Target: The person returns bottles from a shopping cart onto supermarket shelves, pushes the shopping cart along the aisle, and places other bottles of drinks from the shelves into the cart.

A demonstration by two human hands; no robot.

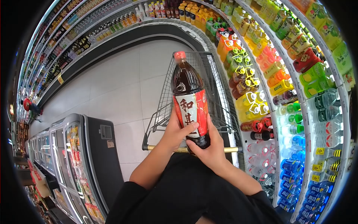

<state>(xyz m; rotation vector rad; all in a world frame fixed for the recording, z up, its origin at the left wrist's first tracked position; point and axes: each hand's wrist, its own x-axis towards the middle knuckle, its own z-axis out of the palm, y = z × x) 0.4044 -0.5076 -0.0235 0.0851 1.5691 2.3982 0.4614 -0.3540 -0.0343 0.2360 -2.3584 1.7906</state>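
Observation:
A large bottle of dark drink [188,80] with a red cap and a red and white label stands nearly upright in front of me, over the handle of a shopping cart. My left hand [179,128] is wrapped round the left side of its label, thumb across the front. Lower down on the right, my right hand [209,145] grips the bottle near its base, with the thumb over the dark bottom part. Behind the bottle is the wire shopping cart [164,100], its yellowish handle [232,149] just in front of my body.
Lit drink shelves [274,108] curve along the right, packed with bottles. More bottle shelves [80,39] run along the back and left. A dark freezer cabinet [97,149] with glass doors stands at the lower left. Pale floor tiles [112,87] lie between.

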